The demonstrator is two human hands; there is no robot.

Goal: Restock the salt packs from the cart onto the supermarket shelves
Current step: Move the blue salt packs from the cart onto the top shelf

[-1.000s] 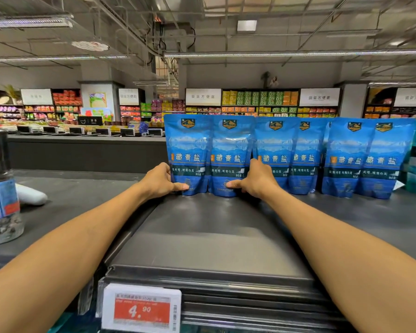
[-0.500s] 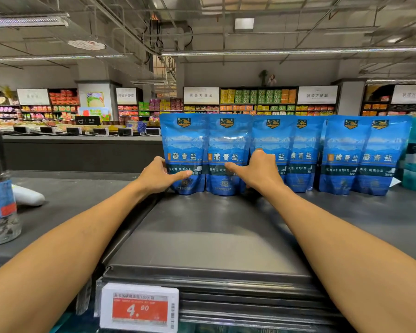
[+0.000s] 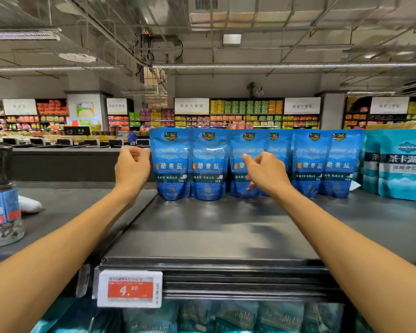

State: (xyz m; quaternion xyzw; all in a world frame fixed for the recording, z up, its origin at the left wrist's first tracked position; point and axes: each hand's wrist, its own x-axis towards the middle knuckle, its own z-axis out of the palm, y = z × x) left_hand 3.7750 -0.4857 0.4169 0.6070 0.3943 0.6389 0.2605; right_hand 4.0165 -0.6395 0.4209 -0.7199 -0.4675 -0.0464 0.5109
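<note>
Bare shelf top (image 3: 214,227) before upright salt packs (image 3: 209,164); grinder (image 3: 0,195) left.

head cam | wide-angle, eye height | faces forward over top shelf (image 3: 226,224) | close to shelf edge, store aisles far behind

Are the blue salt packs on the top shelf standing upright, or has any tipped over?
Upright. The blue salt packs stand in a row on the shelf top, labels facing forward, none lying flat. Both hands are off them.
</note>
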